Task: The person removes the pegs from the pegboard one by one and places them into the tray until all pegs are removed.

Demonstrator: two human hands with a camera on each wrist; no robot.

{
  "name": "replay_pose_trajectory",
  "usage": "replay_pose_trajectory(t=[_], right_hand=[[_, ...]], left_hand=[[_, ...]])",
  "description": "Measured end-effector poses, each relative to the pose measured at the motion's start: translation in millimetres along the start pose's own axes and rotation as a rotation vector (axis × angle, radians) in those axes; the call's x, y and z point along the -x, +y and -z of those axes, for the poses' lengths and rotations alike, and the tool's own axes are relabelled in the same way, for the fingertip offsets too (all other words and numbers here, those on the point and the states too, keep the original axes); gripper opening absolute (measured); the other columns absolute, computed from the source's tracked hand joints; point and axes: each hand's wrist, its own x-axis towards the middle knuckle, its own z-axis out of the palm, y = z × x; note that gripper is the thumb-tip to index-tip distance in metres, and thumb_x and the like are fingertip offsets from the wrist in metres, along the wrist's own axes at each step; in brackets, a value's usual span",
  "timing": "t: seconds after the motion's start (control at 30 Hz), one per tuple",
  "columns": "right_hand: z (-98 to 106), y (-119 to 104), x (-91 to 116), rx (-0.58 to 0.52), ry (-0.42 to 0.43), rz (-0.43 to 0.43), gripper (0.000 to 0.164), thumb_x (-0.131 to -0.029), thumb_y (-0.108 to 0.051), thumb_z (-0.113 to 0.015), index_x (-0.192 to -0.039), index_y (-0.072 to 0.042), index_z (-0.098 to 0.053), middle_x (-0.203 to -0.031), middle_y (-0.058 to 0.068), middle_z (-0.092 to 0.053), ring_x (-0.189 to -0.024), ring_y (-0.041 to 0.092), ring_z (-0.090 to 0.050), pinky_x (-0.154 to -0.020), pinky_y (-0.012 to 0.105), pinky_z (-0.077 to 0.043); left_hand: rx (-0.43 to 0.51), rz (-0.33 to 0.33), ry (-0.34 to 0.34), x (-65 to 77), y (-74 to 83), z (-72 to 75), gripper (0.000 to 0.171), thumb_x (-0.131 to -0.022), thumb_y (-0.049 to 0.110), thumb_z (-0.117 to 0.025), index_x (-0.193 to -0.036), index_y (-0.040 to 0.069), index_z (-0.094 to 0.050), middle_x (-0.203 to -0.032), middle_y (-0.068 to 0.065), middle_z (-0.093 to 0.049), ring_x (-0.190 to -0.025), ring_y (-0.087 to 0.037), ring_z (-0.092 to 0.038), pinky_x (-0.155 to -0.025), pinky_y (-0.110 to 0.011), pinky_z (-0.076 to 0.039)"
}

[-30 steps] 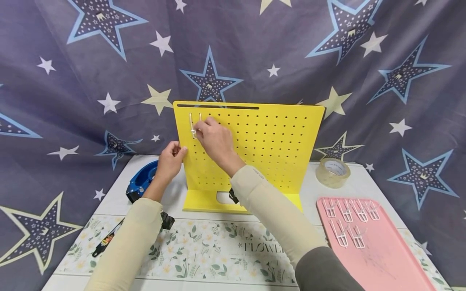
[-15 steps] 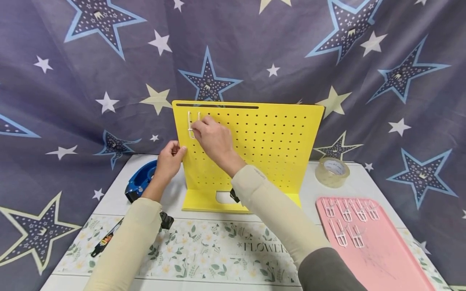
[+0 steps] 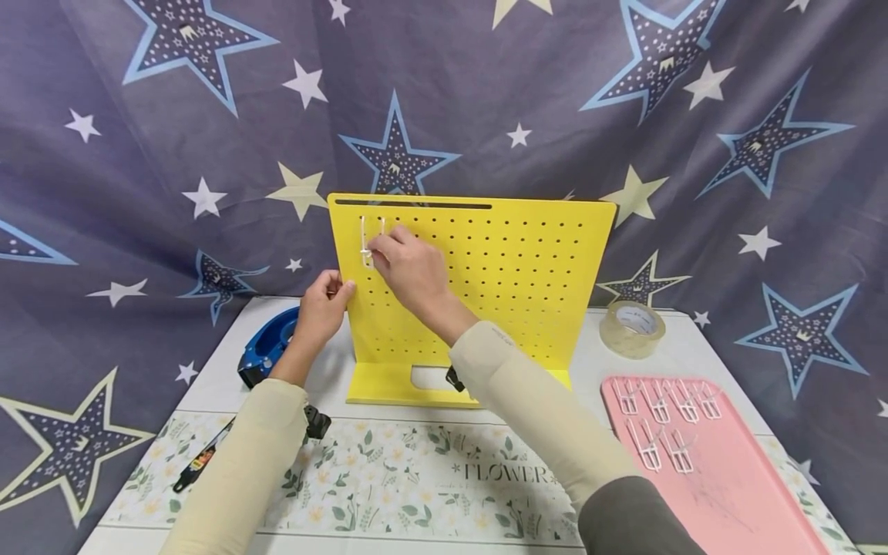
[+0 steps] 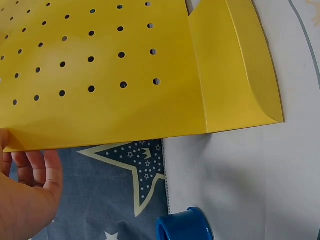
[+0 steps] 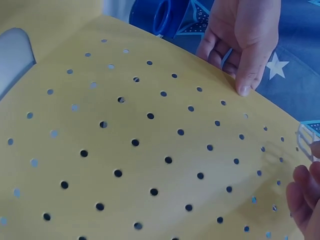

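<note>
A yellow pegboard (image 3: 479, 308) stands upright on its own foot. My left hand (image 3: 322, 308) grips its left edge, thumb on the front and fingers behind, as the left wrist view also shows of this hand (image 4: 32, 197). At the board's upper left corner, my right hand (image 3: 415, 270) pinches a white wire hook (image 3: 364, 240). The hook's two prongs point up by the top row of holes; whether they sit in the holes I cannot tell. Part of the hook (image 5: 304, 141) shows at the right wrist view's edge, beside the fingertips.
On the right, a pink tray (image 3: 735, 493) carries several white wire hooks (image 3: 659, 405). Behind it sits a roll of clear tape (image 3: 633, 330). A blue tape dispenser (image 3: 267, 347) stands left of the board, and a black strap-like item (image 3: 201, 461) lies near the left forearm.
The hook's prongs have shifted slightly down and to the right on the board. My right hand and forearm have moved a little to the right; my left hand keeps its place on the edge.
</note>
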Motion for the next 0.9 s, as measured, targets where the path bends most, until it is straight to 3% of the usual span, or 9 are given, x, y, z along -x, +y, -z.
replay_pose_trajectory(t=[0.23, 0.47, 0.7, 0.9], right_hand=[[20.8, 17.9, 15.7, -0.026, -0.037, -0.01, 0.008, -0.096, -0.02, -0.071, -0.099, -0.022, -0.079, -0.089, -0.003, -0.068, -0.067, 0.01, -0.064, -0.056, 0.024, -0.05], [55.3, 45.5, 33.8, -0.072, -0.074, -0.037, 0.006, -0.094, -0.019, -0.072, -0.095, -0.019, -0.078, -0.09, -0.001, -0.071, -0.07, 0.012, -0.066, -0.057, 0.025, -0.052], [94.1, 81.5, 57.7, -0.094, -0.231, -0.153, 0.006, -0.092, -0.018, -0.075, -0.096, -0.016, -0.078, -0.091, 0.0, -0.07, -0.074, 0.014, -0.07, -0.066, 0.029, -0.057], [121.1, 111.9, 82.1, -0.127, -0.278, -0.251, 0.005, -0.089, -0.016, -0.078, -0.093, -0.015, -0.078, -0.096, 0.003, -0.074, -0.073, 0.019, -0.07, -0.068, 0.035, -0.058]], left_hand=[[0.015, 0.018, -0.007, 1.5, 1.3, -1.4, 0.03, -0.106, 0.036, -0.053, -0.119, 0.009, -0.052, -0.104, -0.009, -0.055, -0.092, -0.023, -0.055, -0.082, -0.032, -0.049], [0.004, 0.024, -0.009, 1.8, 2.6, -2.6, 0.031, -0.107, 0.036, -0.052, -0.121, 0.009, -0.052, -0.107, -0.011, -0.055, -0.095, -0.024, -0.055, -0.084, -0.033, -0.05], [0.006, 0.03, -0.013, 1.6, 3.3, -2.5, 0.031, -0.107, 0.036, -0.052, -0.122, 0.009, -0.052, -0.109, -0.012, -0.055, -0.097, -0.025, -0.055, -0.087, -0.035, -0.051], [0.006, 0.039, -0.014, 1.5, 3.6, -1.8, 0.032, -0.107, 0.037, -0.051, -0.123, 0.009, -0.052, -0.11, -0.012, -0.055, -0.098, -0.026, -0.054, -0.09, -0.036, -0.051]])
